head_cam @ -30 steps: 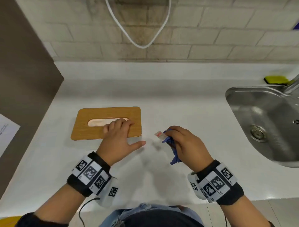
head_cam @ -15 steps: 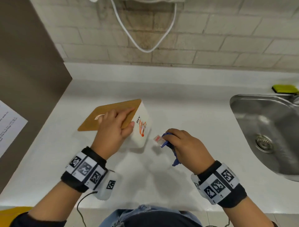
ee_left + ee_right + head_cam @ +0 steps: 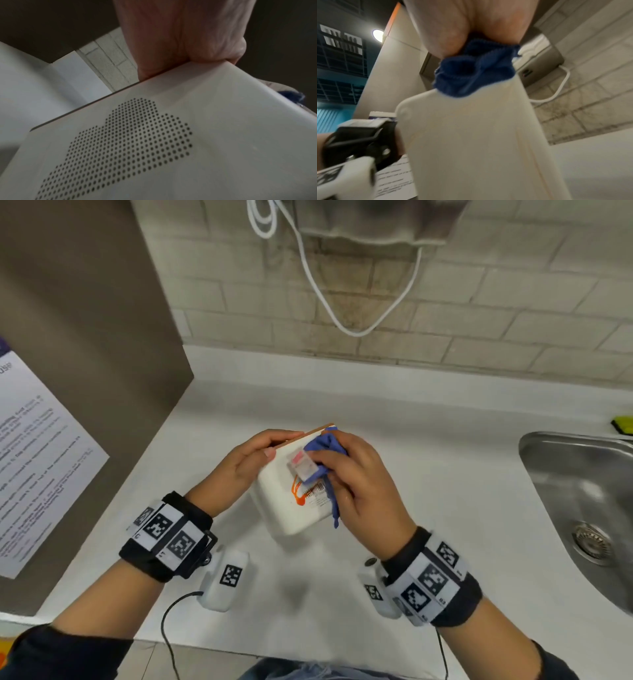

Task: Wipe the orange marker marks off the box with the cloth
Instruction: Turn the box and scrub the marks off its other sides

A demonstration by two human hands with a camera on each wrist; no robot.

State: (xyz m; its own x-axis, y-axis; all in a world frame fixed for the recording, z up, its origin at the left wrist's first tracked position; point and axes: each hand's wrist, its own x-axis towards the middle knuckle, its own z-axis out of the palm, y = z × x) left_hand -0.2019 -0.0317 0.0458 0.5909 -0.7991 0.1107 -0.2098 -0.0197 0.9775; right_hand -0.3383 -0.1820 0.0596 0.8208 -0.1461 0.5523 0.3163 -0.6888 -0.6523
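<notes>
Tipping the box (image 3: 294, 508) up on the counter (image 3: 445, 474), the left hand (image 3: 239, 463) has its fingers curled round the far top edge where the wooden lid (image 3: 318, 430) shows as a thin strip, thumb pressed on the white face turned toward the camera. And there's the target: the orange marks (image 3: 295, 491) loop down the middle of that upturned face, beside some small print. The right hand (image 3: 359, 484) is on the right side of the box, fingers bunched round the blue cloth (image 3: 323, 450), which presses against the face at its far right corner, a pale tag (image 3: 301, 465) sticking out toward the left. So here is what matters: the marks lie just nearer than the cloth and a touch to the left, running near to far down the face, and the right hand is the one placed to reach them. My read is that a stroke pulled toward the body would sweep the wad straight over them while the left hand braces from the far side. A blue tail of cloth hangs down the right edge.
</notes>
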